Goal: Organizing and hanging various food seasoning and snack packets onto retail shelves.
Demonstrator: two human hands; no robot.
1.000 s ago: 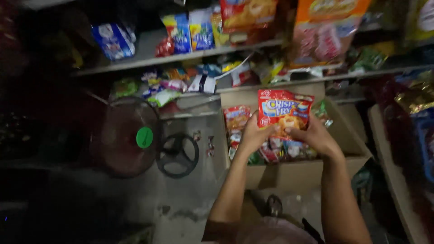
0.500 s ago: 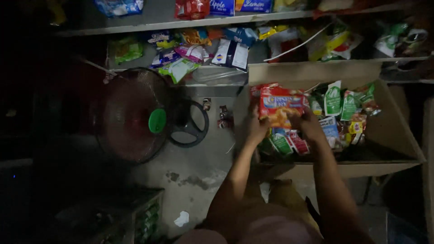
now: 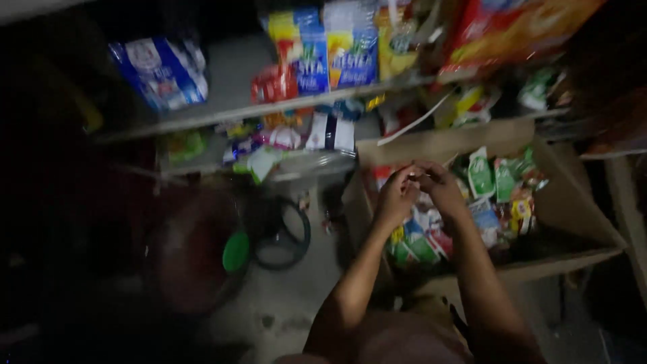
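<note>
We see the left hand (image 3: 394, 195) and right hand (image 3: 438, 189) meeting fingertip to fingertip over the cardboard box (image 3: 579, 209), forearms reaching up from the lower edge. Blur and dim light hide whether the curled fingers (image 3: 411, 176) pinch anything. The snack packets (image 3: 485, 195) lie directly beneath and beside the fingers, inside the box.

A long shelf (image 3: 222, 113) runs across the top. A blue and white bag (image 3: 162, 71) lies on it at the left. Blue and yellow packs (image 3: 333, 54) stand near the middle, with a small red pack (image 3: 273, 84) beside them. A big orange bag (image 3: 519, 30) sits at the right. Under the shelf lie more small packs (image 3: 283, 141). On the grey floor (image 3: 290, 303) stands a dark fan (image 3: 195, 249) with a green middle (image 3: 236, 251). A black ring (image 3: 280, 232) lies just beside it.
</note>
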